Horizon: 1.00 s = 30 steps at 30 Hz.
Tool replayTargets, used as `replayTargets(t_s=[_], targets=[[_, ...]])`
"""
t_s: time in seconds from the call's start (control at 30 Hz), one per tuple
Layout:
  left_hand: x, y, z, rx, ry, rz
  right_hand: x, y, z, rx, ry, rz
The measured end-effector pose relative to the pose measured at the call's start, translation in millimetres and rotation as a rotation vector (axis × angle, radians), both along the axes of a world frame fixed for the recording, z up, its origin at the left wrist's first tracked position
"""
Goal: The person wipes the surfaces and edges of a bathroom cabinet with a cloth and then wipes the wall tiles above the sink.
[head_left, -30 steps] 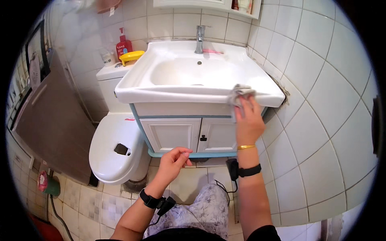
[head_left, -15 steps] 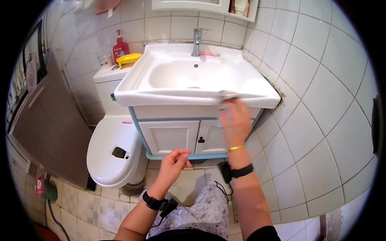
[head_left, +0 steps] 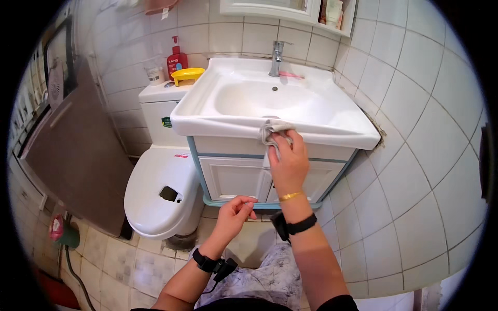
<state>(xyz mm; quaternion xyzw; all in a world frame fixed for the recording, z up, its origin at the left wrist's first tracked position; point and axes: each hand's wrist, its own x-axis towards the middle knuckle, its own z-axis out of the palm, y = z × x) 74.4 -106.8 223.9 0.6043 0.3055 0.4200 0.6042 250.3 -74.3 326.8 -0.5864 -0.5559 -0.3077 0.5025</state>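
My right hand (head_left: 291, 165) grips a crumpled grey-white cloth (head_left: 274, 129), pressed against the front rim of the white washbasin (head_left: 342, 128). Part of the cloth hangs down before the cabinet. Below and to the left, my left hand (head_left: 236, 217) floats in front of the cabinet doors (head_left: 233, 178), its fingers curled in and the thumb close to them; nothing shows in it. A chrome faucet (head_left: 276, 58) rises at the basin's back, beside a pink, thin object (head_left: 290, 75).
At the left stands a white toilet (head_left: 155, 199) with a dark hole in its lid. Its tank carries a red pump bottle (head_left: 177, 59), a yellow soap dish (head_left: 188, 75) and a clear cup (head_left: 155, 75). A tiled wall (head_left: 410, 155) closes off the right, and a mirror cabinet (head_left: 332, 20) hangs above.
My right hand has slid left along the basin's front rim with the cloth. The whole view has shifted, so the fixtures sit farther right. My left hand keeps its curled shape.
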Motion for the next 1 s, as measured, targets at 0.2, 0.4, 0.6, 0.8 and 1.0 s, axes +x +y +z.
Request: replayTargets(t_s=[0.2,0.4,0.6,0.8,1.0], targets=[[2.1,-0.7,9.9,-0.037,0.013,0.044,-7.4,3.3,8.1,-0.091,0.050,0.098],[20.3,-2.4,-4.3,-0.013,0.054,0.041,-42.9,15.8,19.3,-0.176,-0.099,0.240],[13.1,6.1,5.9,-0.025,0.040,0.041,44.1,-12.1,5.5,-0.041,-0.113,0.015],[17.8,7.5,1.9,-0.044,0.040,0.038,102.7,-37.0,2.5,0.005,0.008,-0.135],[25.2,9.9,1.0,-0.068,0.025,0.057,50.3,-19.9,2.4,-0.045,0.034,0.041]])
